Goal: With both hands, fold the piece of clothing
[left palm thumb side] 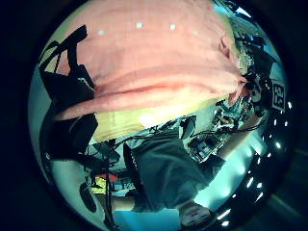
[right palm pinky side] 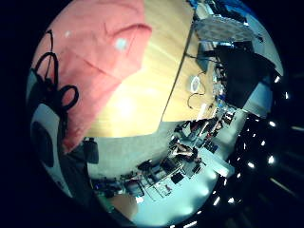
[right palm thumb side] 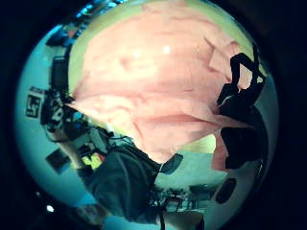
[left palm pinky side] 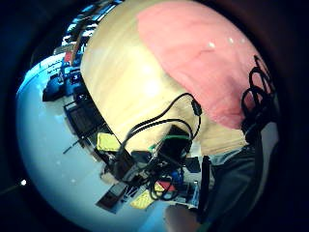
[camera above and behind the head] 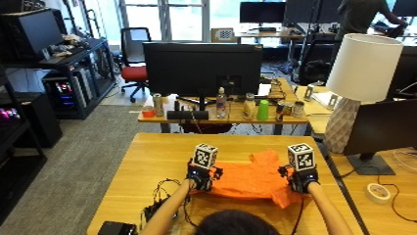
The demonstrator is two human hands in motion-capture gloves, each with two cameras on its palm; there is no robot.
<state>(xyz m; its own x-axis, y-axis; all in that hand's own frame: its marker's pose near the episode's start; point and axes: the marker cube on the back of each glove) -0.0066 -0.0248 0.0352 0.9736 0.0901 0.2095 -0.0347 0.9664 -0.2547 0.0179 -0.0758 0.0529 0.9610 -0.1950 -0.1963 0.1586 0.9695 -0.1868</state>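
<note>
Dark hair at the bottom of the outside view is what's sitting closest to the camera, and past it we're reaching both forearms out over the wooden bench (camera above and behind the head: 163, 156). We're holding the orange shirt (camera above and behind the head: 251, 178) up by its near edge — left hand (camera above and behind the head: 199, 177) at one corner, right hand (camera above and behind the head: 300, 179) at the other. Both palm views on the thumb side are showing cloth bunching right at the glove, so each grip is looking closed, fingers pinching fabric, though the fingertips themselves are hidden.

The shirt is lying mid-bench with its far part spreading flat and the near edge lifting off the wood; a corner is drooping below the right hand.

Our guess is we're starting a fold, carrying the near edge toward the far one. To do it well we're thinking: keep both hands level and moving together so the edge is staying straight, and keep the cloth taut between them so it isn't sagging in the middle.

Room-wise we're fine — bare wood is showing beyond the shirt and off to the left. A tangle of black cables (camera above and behind the head: 159, 193) is sitting near the left forearm, so that's the side to be watching.
</note>
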